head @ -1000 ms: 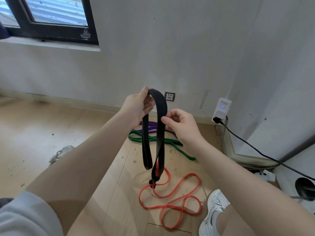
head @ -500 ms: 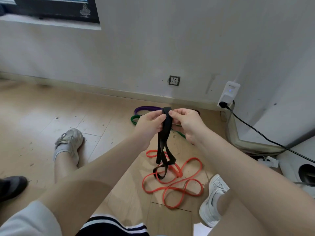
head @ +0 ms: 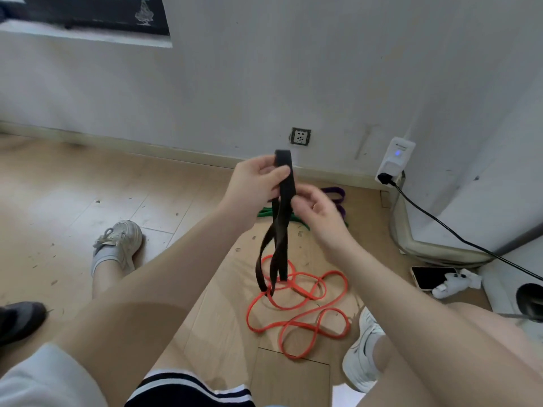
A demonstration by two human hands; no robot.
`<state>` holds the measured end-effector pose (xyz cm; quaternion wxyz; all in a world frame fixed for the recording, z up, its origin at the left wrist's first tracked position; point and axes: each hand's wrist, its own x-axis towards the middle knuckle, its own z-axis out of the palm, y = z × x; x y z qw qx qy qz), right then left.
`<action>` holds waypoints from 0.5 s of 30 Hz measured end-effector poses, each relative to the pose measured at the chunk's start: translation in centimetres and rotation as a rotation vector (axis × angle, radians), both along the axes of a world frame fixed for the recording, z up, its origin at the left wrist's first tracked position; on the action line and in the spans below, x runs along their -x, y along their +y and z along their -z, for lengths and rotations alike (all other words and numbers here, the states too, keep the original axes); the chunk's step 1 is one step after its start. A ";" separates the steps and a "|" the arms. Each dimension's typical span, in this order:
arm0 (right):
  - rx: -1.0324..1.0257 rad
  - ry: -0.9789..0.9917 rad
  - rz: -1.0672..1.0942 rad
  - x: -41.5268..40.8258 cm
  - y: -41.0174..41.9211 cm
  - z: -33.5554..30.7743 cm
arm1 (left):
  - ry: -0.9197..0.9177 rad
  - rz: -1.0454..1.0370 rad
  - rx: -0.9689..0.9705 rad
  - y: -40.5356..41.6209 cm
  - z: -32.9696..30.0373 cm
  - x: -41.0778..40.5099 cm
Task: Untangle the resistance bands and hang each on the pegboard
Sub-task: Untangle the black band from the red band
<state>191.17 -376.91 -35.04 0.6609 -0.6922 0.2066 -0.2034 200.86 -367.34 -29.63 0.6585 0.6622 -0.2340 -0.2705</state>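
A wide black resistance band [head: 285,183] hangs doubled in the air in front of me, its lower loops twisted and dangling just over the floor. My left hand [head: 255,183] pinches it near the top fold, thumb across the strap. My right hand [head: 320,212] is blurred, and its curled fingertips pinch the band's right edge just below. An orange band [head: 248,315] lies in tangled loops on the wooden floor under the black one. Beyond my hands, a green band [head: 266,212] and a purple band [head: 335,192] lie by the wall. No pegboard is in view.
My legs and white shoes [head: 123,239] flank the orange band. A phone [head: 429,277] and a small white device lie at the right. A black cable [head: 440,227] runs from a white plug-in unit [head: 395,160] on the wall. A dark shoe [head: 17,318] sits far left.
My view tilted down towards the floor. My left hand rose with the top of the black band, while my right hand slid a little lower along it.
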 end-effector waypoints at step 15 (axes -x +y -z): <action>0.051 -0.034 0.003 -1.5 -0.5 -5.7 | 0.158 -0.011 -0.038 -0.9 -1.7 -2.3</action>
